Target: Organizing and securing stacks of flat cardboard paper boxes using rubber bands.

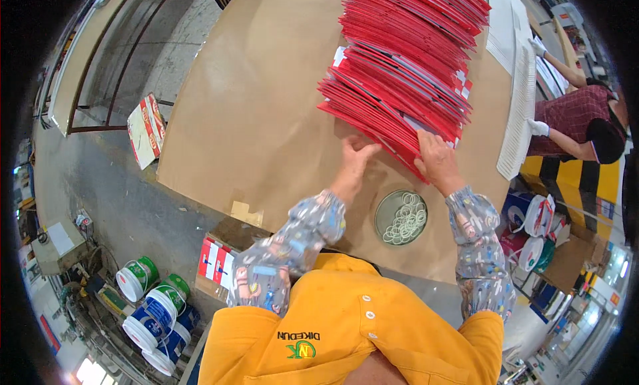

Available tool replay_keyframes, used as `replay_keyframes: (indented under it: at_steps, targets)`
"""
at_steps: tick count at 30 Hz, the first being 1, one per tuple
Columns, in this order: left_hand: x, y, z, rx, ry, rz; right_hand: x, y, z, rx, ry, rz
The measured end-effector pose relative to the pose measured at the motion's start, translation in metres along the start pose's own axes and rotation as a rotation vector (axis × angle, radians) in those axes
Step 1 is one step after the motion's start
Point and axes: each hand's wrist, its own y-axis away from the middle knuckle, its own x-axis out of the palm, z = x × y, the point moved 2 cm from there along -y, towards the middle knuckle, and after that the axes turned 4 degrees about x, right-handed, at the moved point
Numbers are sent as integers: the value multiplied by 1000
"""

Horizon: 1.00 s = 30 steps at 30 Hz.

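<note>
Touching red sheets (399, 85), R hand (437, 160), lettered yel. shirt (326, 312)

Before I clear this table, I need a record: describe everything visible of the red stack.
The red stack is a long row of thin, flat, card-like pieces, overlapping unevenly, with white and grey showing. It lies on the brown tabletop, its far end out of frame. The right hand touches its near end; the left hand is at its near-left edge, contact unclear.
</note>
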Motion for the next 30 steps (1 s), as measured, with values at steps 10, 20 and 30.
replay_keyframes:
  at_steps: [10,20,30]
  targets:
    - [-18,-28,-60,95,365,-231,49,-16,131,158,170,-37]
    - [-171,9,-113,-89,242,-150,51,92,1,859,-856,-356]
    - [-299,84,-161,139,316,-230,99,52,-17,379,-53,-92]
